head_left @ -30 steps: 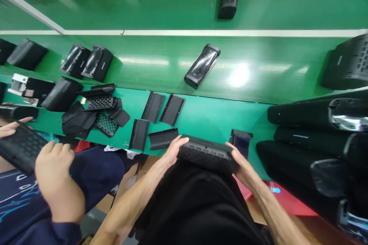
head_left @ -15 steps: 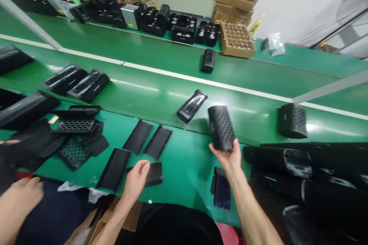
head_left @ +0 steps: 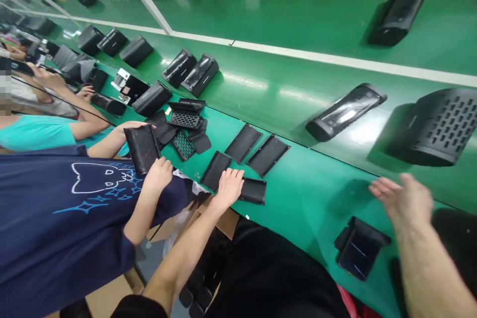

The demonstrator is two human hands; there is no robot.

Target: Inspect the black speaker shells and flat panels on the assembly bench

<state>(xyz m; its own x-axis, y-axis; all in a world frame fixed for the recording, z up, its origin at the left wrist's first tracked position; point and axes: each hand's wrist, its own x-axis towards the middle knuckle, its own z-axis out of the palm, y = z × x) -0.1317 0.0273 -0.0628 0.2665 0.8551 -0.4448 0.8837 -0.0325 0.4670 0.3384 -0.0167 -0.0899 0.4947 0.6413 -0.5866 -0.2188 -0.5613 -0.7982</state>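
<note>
My left hand lies over the near ends of two flat black panels, one on its left and one on its right, with its fingers stretched out. Two more black panels lie just beyond it. My right hand is raised above the green table, fingers apart and holding nothing. Beyond that hand, a black housing with a slotted grille stands on the green belt. A glossy black housing lies to its left.
A co-worker in a dark blue shirt sits close on the left, holding a black panel. Grilles and dark sheets are heaped on the table. A phone lies near the right edge. More housings stand along the belt.
My right hand has let go of the grille housing, which now stands on the belt. My left hand has opened and lowered onto the panels. The view has turned left.
</note>
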